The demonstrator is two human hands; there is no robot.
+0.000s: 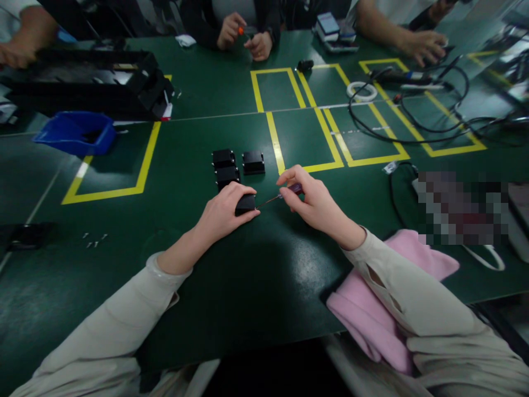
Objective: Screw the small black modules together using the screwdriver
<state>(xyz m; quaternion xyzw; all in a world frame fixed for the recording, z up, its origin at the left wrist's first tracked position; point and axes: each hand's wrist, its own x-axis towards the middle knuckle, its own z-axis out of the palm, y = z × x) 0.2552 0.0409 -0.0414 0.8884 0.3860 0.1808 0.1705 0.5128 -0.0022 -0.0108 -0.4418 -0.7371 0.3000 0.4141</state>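
My left hand grips a small black box on the green table, thumb along its near side and fingers over its top. In my right hand is a screwdriver with a dark reddish handle, held between thumb and fingers. Its thin shaft points left, and the tip meets the right edge of the held box. Just beyond my left hand lie two similar black boxes, one behind the other. Another black box sits to their right. Small bright screws show at the corners of these boxes.
Several loose screws lie at the left. A blue scoop-shaped bin stands before a long black housing. Pink cloth lies under my right forearm. Black cables and a white ring are at the right. Co-workers' hands are across the table.
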